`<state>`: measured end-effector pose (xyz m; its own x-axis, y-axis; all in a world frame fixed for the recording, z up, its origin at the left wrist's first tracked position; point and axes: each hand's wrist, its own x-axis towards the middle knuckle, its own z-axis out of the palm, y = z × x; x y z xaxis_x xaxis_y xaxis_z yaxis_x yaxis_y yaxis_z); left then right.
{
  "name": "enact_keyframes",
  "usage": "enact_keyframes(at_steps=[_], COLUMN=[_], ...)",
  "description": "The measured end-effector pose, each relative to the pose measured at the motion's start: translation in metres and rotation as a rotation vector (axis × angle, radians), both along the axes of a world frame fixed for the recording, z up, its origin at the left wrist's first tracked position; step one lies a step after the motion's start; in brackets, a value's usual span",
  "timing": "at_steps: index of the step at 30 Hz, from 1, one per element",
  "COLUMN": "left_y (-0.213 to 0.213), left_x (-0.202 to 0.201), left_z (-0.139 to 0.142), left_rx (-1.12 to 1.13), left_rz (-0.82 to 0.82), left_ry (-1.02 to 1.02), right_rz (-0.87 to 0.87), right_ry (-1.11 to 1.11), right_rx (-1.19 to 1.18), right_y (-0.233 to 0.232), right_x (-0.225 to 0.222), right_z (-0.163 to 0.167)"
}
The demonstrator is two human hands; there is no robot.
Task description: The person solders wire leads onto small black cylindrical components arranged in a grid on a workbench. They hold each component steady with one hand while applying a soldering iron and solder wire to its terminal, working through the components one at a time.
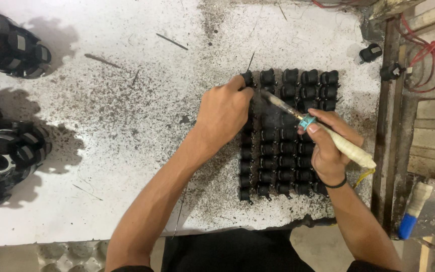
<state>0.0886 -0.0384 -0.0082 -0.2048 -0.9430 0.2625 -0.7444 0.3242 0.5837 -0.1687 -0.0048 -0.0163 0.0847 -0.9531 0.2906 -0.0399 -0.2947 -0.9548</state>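
Soldering iron [323, 132] gripped pen-style in closed right hand [328, 146]: thin metal shaft angled up-left, blue collar at mid-length, pale cloth-wrapped handle jutting out lower right past the wrist, yellow cord trailing below. Tip lowered toward upper left part of a block of small black components [288, 151], with faint smoke around it. Components set in tidy rows and columns on the white worktable [127, 151], each a stubby, dark, rounded shape; top rows more widely spaced. Left hand [222, 116] curled, fingertips pinching the top-left component [248, 78] at the block's corner, palm resting just beside the rows. Black band [336, 184] around right wrist.

No containers visible. Table surface painted white, rough, heavily speckled with dark burn marks and grime, thickest around the block. Thin metal slivers scattered across it. Stacked black ring-shaped coil assemblies [6, 45] at far left edge, banded with pale tape. Two loose black components [381, 60] near upper right, beside red wires [429, 50] and a rusty metal frame [386, 141].
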Motion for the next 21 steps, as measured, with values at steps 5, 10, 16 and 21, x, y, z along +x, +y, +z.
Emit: enact_keyframes(at_steps=[5,10,16,21], left_y=[0.0006,-0.0015,-0.001,-0.0029], left_x=[0.0015,0.0024,0.0049,0.004], left_z=[0.0007,-0.0009,0.0008,-0.0062], left_rx=[-0.027,-0.019,-0.035,-0.016], left_rz=[0.031,0.049,0.049,0.034], left_ry=[0.028,0.035,0.1,0.067], right_rz=[0.044,0.047,0.021,0.038], right_ry=[0.049,0.148,0.221,0.19], right_rx=[-0.002,0.0,-0.027,-0.033], right_y=[-0.0012,-0.0001,-0.0013,-0.0027], right_x=[-0.0001,0.0012,0.0018,0.0022], right_z=[0.0024,0.0061,0.0094,0.0078])
